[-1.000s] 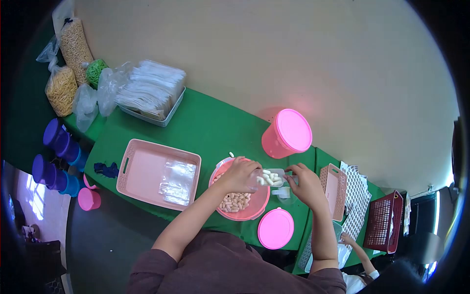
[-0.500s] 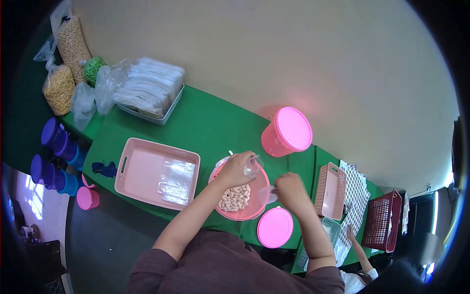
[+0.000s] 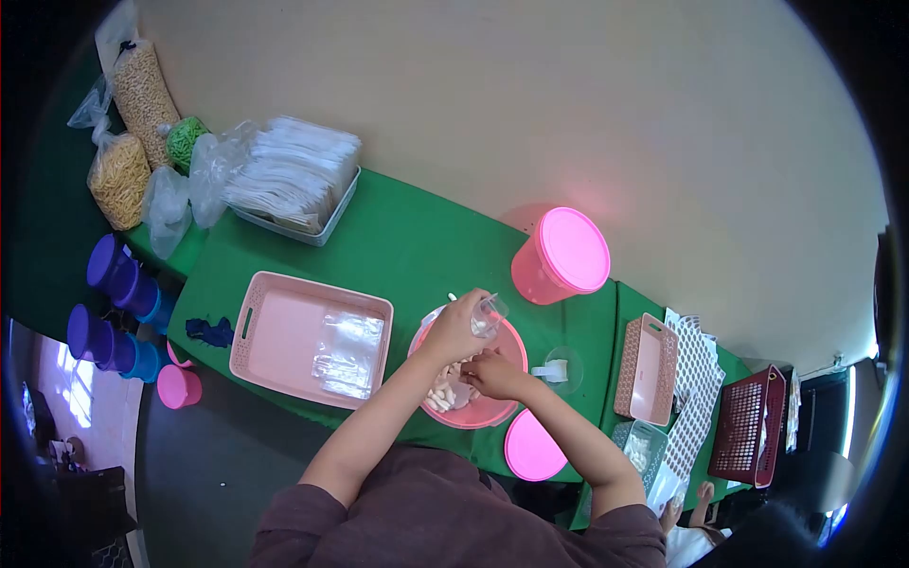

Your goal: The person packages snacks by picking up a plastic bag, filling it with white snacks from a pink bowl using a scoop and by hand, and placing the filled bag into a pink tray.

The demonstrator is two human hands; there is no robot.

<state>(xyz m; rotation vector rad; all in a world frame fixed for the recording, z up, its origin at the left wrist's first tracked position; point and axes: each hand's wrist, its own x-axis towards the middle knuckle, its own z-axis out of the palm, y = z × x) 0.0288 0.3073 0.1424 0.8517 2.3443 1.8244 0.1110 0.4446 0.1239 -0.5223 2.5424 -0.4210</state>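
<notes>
My left hand [image 3: 454,331] is closed around a small clear plastic cup [image 3: 488,317] above the pink tub [image 3: 507,402]. Something pale shows inside the cup. Down in the tub, my right hand [image 3: 494,372] has its fingers drawn together at a heap of pale, rod-shaped puffed pieces [image 3: 441,396]; what they hold, if anything, is hidden. One such piece [image 3: 452,296] lies at the tub's far edge. To the right, a clear round dish [image 3: 573,374] with a white handle-like part [image 3: 551,370] rests on the green cloth. A pink lid [image 3: 533,445] lies near the front edge, partly behind my right forearm.
Left of the tub sits a pink tray [image 3: 284,346] with clear plastic bags [image 3: 348,355]. Behind are a basket of white packets [image 3: 294,170] and a lidded pink bucket [image 3: 563,256]. At right stand a narrow basket [image 3: 647,369] and another person's hand [image 3: 671,512].
My right hand has moved left into the tub. The translucent thing it held has left its grip, and a clear dish with a white part now rests on the cloth.
</notes>
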